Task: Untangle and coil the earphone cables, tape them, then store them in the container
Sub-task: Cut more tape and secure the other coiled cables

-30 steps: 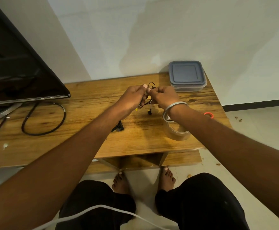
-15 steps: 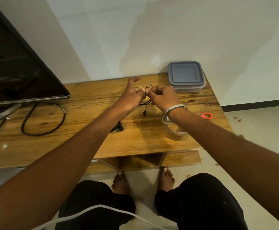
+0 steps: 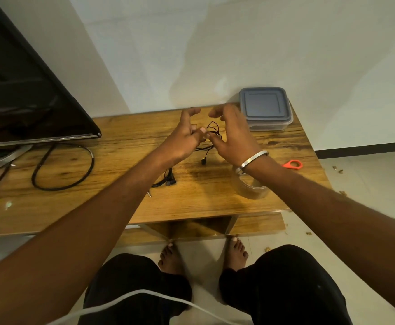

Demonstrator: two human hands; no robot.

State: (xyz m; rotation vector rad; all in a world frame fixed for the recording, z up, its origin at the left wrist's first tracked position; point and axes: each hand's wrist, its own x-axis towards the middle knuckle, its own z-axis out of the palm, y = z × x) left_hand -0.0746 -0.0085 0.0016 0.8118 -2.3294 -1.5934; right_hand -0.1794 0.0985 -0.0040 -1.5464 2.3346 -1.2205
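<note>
Head camera looks down at a wooden worktop (image 3: 126,174) where two bare hands meet over a thin black earphone cable (image 3: 211,137). The left hand (image 3: 184,139) and the right hand (image 3: 232,137) each pinch a bit of the cable with thumb and a fingertip, while the other fingers spread wide. The cable hangs in a small knot between them, with one black earbud (image 3: 203,161) dangling just above the wood. More black cable and a plug (image 3: 166,180) lie near the left arm. A clear roll of tape (image 3: 250,188) sits under the right wrist. A grey-lidded square plastic container (image 3: 265,107) waits at the back, lid on. I think the knot is only partly undone. To do it well, pull softly, follow one loop at a time, and do not tug hard, or the knot may get tighter.
</note>
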